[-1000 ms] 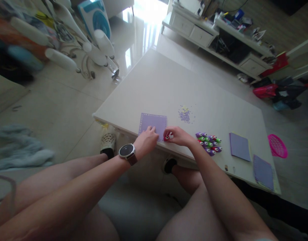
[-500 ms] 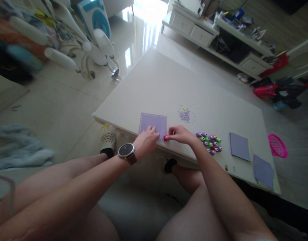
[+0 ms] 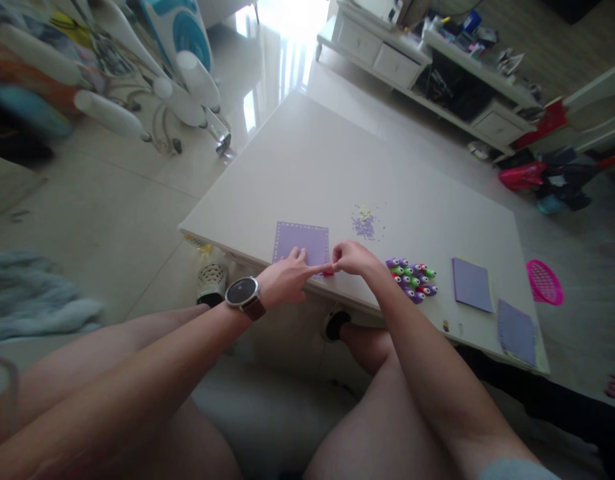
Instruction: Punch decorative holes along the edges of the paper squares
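Note:
A square purple paper sheet (image 3: 307, 235) with small holes along its edges lies at the table's near edge. My left hand (image 3: 286, 275) rests on it with fingers spread, holding nothing. Its index finger reaches right, to the tips of my right hand. My right hand (image 3: 352, 257) is closed in a pinch at a small red paper punch (image 3: 328, 273) on the sheet's lower right corner. The fingers partly cover the punch. Beyond the hands lies a scatter of purple and yellow paper bits (image 3: 365, 225).
A cluster of purple, green and red pieces with eye-like dots (image 3: 412, 279) stands right of my right hand. Farther right on the white table (image 3: 312, 153) lie a purple paper stack (image 3: 472, 285) and another purple stack (image 3: 516, 332). A pink basket (image 3: 545, 282) is past the table edge.
My left index finger has stretched out to the right, to the red punch and my right fingertips. My right hand stays at the sheet's corner. The whole view has shifted slightly.

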`<state>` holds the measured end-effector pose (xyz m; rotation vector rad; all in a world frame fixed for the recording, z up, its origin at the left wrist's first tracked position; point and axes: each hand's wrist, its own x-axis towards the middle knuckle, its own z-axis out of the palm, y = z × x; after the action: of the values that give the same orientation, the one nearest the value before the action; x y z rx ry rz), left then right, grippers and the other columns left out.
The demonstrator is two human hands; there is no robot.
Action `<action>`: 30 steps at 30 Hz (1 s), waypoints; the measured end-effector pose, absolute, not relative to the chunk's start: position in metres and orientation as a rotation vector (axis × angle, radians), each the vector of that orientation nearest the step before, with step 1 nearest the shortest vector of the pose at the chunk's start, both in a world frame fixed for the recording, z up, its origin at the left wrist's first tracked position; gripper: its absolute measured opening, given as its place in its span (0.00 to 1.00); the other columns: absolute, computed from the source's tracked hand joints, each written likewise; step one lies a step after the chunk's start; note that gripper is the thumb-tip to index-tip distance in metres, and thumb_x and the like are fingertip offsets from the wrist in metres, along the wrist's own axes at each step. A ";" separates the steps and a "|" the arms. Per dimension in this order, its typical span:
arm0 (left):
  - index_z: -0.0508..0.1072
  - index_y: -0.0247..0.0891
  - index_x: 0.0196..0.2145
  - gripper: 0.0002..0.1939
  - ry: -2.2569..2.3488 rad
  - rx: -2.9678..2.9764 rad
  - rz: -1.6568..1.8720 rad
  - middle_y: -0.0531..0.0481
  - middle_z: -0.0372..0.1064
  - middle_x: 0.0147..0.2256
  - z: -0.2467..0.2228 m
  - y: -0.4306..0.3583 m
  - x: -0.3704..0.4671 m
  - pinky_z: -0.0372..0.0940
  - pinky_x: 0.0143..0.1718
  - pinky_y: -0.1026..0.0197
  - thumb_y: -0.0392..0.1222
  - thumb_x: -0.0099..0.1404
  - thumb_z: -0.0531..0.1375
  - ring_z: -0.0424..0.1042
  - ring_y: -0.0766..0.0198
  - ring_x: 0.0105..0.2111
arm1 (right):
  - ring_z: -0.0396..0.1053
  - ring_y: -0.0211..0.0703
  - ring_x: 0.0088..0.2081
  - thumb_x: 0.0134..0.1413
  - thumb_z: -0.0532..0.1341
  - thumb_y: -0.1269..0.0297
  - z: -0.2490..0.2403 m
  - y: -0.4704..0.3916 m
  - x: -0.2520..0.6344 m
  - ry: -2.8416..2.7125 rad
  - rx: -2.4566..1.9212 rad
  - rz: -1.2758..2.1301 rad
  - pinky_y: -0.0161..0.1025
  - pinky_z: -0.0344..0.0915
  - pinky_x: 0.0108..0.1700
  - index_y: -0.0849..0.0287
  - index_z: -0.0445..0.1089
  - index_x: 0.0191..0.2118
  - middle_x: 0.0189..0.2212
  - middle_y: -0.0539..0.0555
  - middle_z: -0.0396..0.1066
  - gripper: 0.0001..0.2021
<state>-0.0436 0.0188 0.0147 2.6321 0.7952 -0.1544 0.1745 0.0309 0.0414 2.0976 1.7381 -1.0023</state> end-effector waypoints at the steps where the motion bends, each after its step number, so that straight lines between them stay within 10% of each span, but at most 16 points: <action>1: 0.53 0.56 0.77 0.50 0.793 2.627 -0.157 0.35 0.66 0.61 0.013 0.020 -0.044 0.68 0.57 0.42 0.38 0.62 0.67 0.65 0.37 0.62 | 0.68 0.38 0.29 0.50 0.73 0.66 0.041 0.031 0.174 1.732 2.096 -0.994 0.36 0.56 0.30 0.58 0.77 0.31 0.25 0.49 0.74 0.06; 30: 0.59 0.51 0.75 0.47 0.894 2.569 -0.170 0.30 0.67 0.65 0.018 0.019 -0.032 0.67 0.56 0.42 0.36 0.61 0.67 0.68 0.38 0.61 | 0.71 0.39 0.28 0.50 0.76 0.64 0.034 0.033 0.171 1.746 2.130 -0.924 0.34 0.62 0.31 0.61 0.82 0.33 0.26 0.54 0.77 0.07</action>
<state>-0.0325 0.0191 0.0176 2.5689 0.8943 -0.1703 0.1714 0.0334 0.0341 2.1297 1.7461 -0.9238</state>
